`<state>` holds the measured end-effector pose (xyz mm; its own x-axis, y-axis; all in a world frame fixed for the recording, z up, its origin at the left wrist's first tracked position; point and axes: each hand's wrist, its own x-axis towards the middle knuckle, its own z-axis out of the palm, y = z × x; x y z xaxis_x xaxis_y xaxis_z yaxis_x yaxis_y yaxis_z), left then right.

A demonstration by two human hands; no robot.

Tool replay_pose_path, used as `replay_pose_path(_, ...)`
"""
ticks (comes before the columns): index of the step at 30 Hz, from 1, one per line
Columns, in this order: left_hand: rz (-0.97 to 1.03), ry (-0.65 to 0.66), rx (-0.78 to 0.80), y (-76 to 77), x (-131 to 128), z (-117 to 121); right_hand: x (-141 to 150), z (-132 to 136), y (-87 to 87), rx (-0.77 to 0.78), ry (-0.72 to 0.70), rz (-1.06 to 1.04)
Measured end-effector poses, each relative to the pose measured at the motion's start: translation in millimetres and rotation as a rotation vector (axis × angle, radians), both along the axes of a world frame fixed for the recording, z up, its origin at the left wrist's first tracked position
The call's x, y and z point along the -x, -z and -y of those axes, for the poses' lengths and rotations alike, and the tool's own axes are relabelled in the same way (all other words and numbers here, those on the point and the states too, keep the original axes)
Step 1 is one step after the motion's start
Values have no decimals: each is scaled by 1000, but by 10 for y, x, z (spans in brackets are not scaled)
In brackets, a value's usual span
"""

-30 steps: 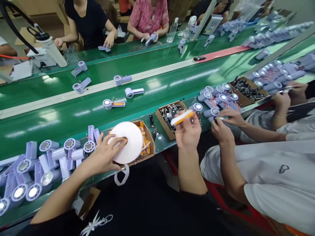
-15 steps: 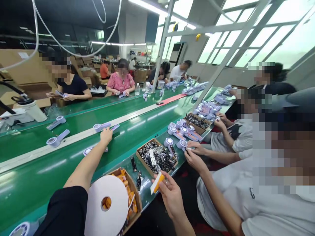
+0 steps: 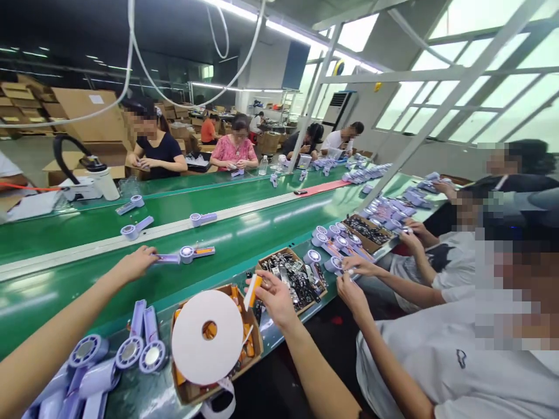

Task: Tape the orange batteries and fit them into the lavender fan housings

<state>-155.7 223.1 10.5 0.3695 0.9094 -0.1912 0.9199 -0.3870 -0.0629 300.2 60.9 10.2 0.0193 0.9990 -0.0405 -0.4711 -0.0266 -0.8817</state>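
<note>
My left hand (image 3: pixel 138 263) reaches out over the green belt, its fingers closed on a lavender handheld fan (image 3: pixel 168 259). That fan's handle points right, and its head is hidden under my fingers. Beside the handle tip lies another lavender fan (image 3: pixel 187 254) with an orange cell in its handle. In my right hand (image 3: pixel 276 298), an orange battery cell (image 3: pixel 253 291) with a white strip along one side is pinched between thumb and fingers. This hand is held above the table edge, between a box of orange cells (image 3: pixel 180 377) and a box of black parts (image 3: pixel 321 294).
A large white tape roll (image 3: pixel 192 331) rests on the cell box. Several lavender fans (image 3: pixel 89 352) are piled at near left. A co-worker's hands (image 3: pixel 353 279) work close on my right. A slanted metal post (image 3: pixel 395 160) rises beyond; other people sit across the belt (image 3: pixel 244 238).
My left hand has drawn back toward me with the fan, off the white centre strip. My right hand still holds the battery cell. The view has swung left, showing the near-left fan pile.
</note>
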Motion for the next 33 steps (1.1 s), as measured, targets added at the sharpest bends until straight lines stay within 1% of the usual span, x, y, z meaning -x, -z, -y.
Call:
replay_pose_path(3,-63,-9,69,179,165,168,392,-205,-154,-43,-184,51)
replay_pose_path(5,-51,-16,79,268,213,243,638,-269,-207,-80,-287,89)
replay_pose_path(8,-25,-16,75,347,263,290,943,-286,-204,-128,-422,124)
replay_pose_path(11,-22,-31,62,384,252,263,1140,-257,-151,-131,-498,130)
replay_pose_path(14,-43,-53,38,408,147,209,1206,-206,-115,-121,-519,134)
replay_pose_path(18,-49,-49,29,427,-29,183,1121,-150,-91,-132,-552,169)
replay_pose_path(21,-30,-42,19,403,-114,167,1064,-225,-59,-161,-543,238)
replay_pose_path(23,-16,-62,24,345,-142,113,1096,-383,-52,-202,-520,314)
replay_pose_path(26,22,-91,90,197,-141,-22,1266,-774,-98,-297,-492,445)
replay_pose_path(27,44,-96,119,150,-131,-65,1347,-928,-120,-336,-484,509)
replay_pose_path(29,104,-110,161,97,-106,-131,1527,-1233,-136,-417,-463,705)
replay_pose_path(31,171,-149,161,126,-90,-164,1712,-1498,-81,-468,-465,938)
replay_pose_path(33,226,-201,134,222,-100,-175,1870,-1691,40,-469,-509,1048)
